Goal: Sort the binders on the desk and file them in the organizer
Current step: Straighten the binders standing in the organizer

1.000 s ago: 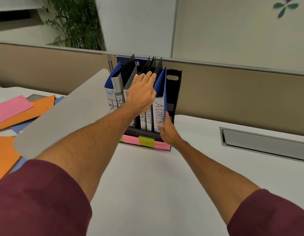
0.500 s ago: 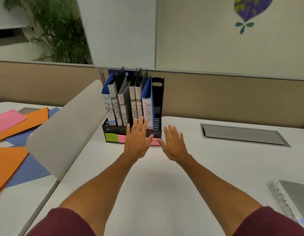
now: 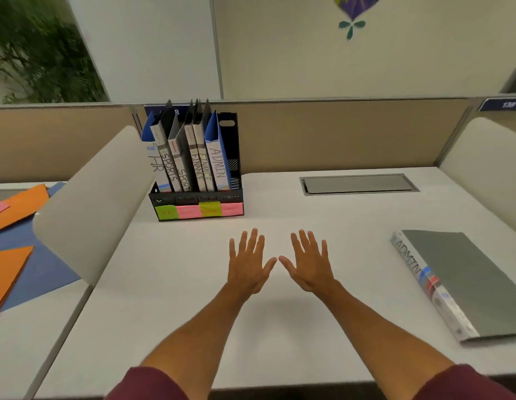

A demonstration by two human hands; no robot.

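Note:
A black organizer [image 3: 233, 157] stands at the back of the white desk with several binders upright in it, their spines marked HR, SPORTS, FINANCE and ADMIN; the blue ADMIN binder [image 3: 218, 160] is rightmost. A grey binder [image 3: 464, 281] marked ADMIN lies flat at the desk's right. My left hand [image 3: 248, 262] and my right hand [image 3: 308, 262] hover side by side over the desk's middle, palms down, fingers spread, holding nothing, well short of the organizer.
Green and pink sticky labels [image 3: 199, 210] run along the organizer's front. Curved grey dividers stand at the left [image 3: 92, 203] and right [image 3: 488, 168]. Orange, blue and pink folders [image 3: 17, 232] lie on the neighbouring desk. A cable hatch [image 3: 358, 183] sits at the back right.
Both hands left the binders in the organizer and drew back toward me over the desk. The view pulled back, bringing the grey ADMIN binder on the right into sight.

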